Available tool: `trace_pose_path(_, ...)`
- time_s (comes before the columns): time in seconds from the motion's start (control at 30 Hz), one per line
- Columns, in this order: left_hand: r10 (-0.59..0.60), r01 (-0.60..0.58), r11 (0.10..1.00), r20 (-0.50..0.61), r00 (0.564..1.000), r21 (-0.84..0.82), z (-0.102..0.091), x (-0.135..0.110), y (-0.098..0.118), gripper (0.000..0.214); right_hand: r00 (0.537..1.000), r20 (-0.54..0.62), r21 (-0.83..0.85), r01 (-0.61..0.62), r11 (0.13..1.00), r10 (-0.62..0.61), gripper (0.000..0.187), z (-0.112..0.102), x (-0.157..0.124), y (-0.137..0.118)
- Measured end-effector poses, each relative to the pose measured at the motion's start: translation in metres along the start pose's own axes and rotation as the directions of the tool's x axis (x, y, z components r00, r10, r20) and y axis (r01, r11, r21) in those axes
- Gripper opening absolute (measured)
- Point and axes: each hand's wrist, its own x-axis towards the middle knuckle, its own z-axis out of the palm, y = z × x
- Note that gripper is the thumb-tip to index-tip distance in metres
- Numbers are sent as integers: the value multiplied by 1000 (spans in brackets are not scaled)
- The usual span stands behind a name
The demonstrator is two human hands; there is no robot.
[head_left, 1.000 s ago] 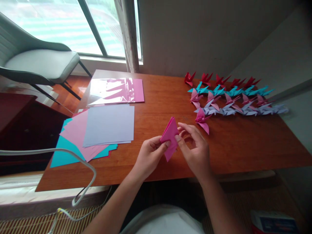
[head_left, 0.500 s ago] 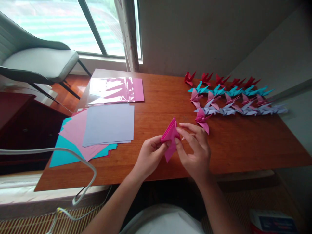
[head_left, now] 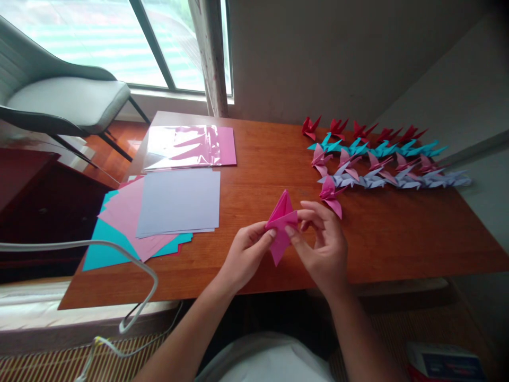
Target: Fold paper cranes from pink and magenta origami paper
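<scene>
Between my hands, above the table's near edge, is a folded piece of bright pink origami paper [head_left: 281, 233], with one point upward and one downward. My left hand [head_left: 251, 253] pinches its left side between thumb and fingers. On the right side, the thumb and index finger of my right hand [head_left: 321, 249] grip a flap, its other fingers curled. A finished crane in the same pink [head_left: 330, 196] stands just beyond my right hand. Behind it are rows of paper cranes: pale lilac [head_left: 374, 179], light pink [head_left: 350, 162], turquoise [head_left: 356, 147] and red [head_left: 361, 130].
On the left of the wooden table [head_left: 254, 151] lie lilac sheets [head_left: 178, 201] over fanned pink [head_left: 123, 209] and turquoise sheets [head_left: 103, 246]. A clear packet of pink paper [head_left: 227, 146] lies behind. A white cable [head_left: 131, 257] arcs at the front left; a chair [head_left: 71, 101] stands by the window.
The upper pink flap has been spread to the right, showing a wider inner fold. My right fingers have moved slightly right with it; my left hand keeps its pinch.
</scene>
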Motion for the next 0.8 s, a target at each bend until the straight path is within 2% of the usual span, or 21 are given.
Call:
trace_pose_path(0.1,-12,12,1000,15,1000,0,-1,-1,-1,33,993,110,-118,66,991,-53,17,-4,5,0)
trace_pose_path(0.2,-9,9,1000,25,1000,-5,-3,-1,-2,32,975,199,-122,124,985,-98,7,-7,10,-2)
trace_pose_path(0.4,-13,13,999,5,1000,-37,-4,-1,-3,28,949,246,10,203,979,-199,17,-10,12,-3)
trace_pose_path(0.6,-24,29,985,34,999,-171,-4,0,-4,24,900,267,-97,379,920,-343,33,-11,5,0)
trace_pose_path(0.8,-24,12,976,-52,998,-217,-5,1,-2,26,867,282,-187,469,863,-410,42,-9,1,4)
